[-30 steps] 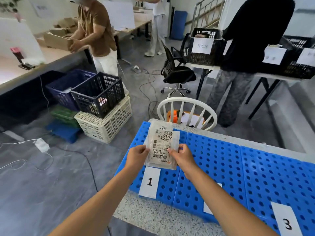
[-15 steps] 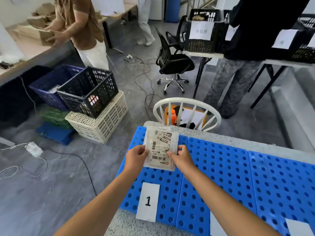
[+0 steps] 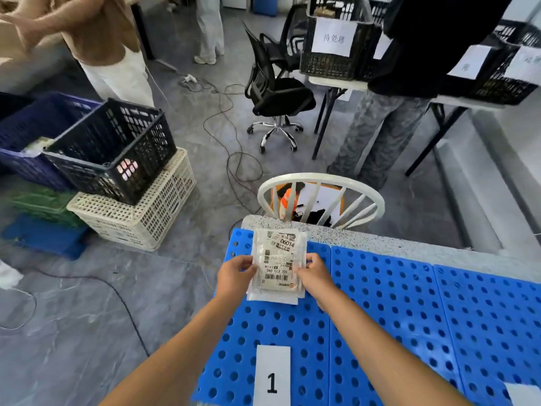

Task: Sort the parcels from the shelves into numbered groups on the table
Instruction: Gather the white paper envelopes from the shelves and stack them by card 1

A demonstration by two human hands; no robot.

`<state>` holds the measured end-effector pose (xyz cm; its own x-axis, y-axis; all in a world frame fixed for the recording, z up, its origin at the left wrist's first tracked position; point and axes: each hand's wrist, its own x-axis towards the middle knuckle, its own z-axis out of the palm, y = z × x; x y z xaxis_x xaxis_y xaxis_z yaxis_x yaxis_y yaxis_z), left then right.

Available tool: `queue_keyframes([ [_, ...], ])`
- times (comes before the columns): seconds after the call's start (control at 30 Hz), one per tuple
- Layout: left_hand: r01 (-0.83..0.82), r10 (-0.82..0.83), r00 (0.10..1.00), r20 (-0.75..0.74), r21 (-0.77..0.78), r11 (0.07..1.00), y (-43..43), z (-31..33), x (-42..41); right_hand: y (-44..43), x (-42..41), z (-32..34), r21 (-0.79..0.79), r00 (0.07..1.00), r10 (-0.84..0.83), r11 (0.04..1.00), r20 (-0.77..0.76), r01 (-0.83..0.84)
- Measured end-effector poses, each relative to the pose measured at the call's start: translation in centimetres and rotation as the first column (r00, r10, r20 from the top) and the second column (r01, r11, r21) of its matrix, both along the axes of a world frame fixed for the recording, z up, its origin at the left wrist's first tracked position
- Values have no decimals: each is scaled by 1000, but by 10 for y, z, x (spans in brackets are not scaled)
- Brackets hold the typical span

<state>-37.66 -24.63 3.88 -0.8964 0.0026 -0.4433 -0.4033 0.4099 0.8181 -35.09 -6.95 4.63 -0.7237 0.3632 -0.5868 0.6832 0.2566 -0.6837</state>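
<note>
Head view. Left hand (image 3: pixel 235 275): fingers curled, pinching the parcel (image 3: pixel 278 263) by its left edge. Right hand (image 3: pixel 314 273): same grip on the right edge. Fingertips under the parcel are hidden. Parcel is a flat, soft plastic pouch with a white label reading 06014 and a barcode. Extra layers show at its lower edge, count unclear. It lies over the far end of the blue perforated panel (image 3: pixel 380 303), beyond card "1" (image 3: pixel 272 376); resting or lifted, cannot tell. Speckled surface (image 3: pixel 380 240) beneath. Second card (image 3: pixel 524 394) cut off, number unreadable.
</note>
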Motion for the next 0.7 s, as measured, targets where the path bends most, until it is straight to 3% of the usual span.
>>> queue_keyframes([
  [0.33, 43, -44, 998, 55, 16, 999, -6, -32, -17, -13, -13, -27, 112, 997, 11, 994, 73, -20],
  [0.57, 37, -36, 999, 22, -34, 999, -16, -30, -29, -11, -5, -17, 177, 1000, -12, 984, 6, 11],
  [0.7, 117, -129, 987, -101, -116, 986, -16, -8, -34, -7, 16, 2, 232, 985, 171, 958, 14, -170],
])
